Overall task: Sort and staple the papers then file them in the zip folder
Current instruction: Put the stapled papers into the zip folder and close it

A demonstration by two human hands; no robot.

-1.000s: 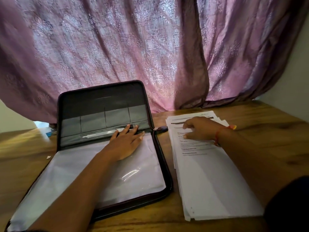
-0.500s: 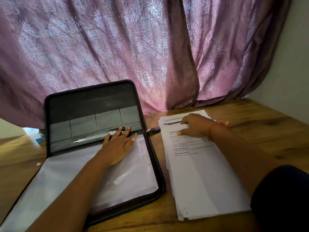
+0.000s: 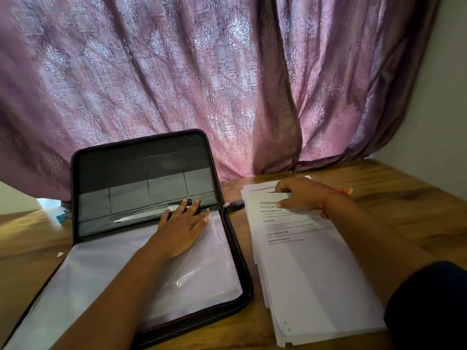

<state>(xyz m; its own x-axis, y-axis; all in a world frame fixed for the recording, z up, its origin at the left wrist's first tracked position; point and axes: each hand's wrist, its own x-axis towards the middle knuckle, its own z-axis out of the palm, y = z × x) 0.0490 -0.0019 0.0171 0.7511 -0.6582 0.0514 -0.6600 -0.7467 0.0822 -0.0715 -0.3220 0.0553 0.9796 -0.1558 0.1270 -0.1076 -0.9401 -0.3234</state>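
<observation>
On wooden table (image 3: 394, 188), open zip folder (image 3: 141, 173), papers (image 3: 310, 274), purple curtain (image 3: 177, 72) behind

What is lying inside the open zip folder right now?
The left hand rests flat on clear plastic sleeves in the folder; a pen sits at the lid pockets. Whether any papers are in the sleeves cannot be told.

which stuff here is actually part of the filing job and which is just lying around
Part of the job:
- zip folder, open, with the left hand flat on its clear sleeve
- stack of papers, with the right hand at its top edge

Just lying about:
- blue object left of the folder
- paper scrap
- curtain
</observation>
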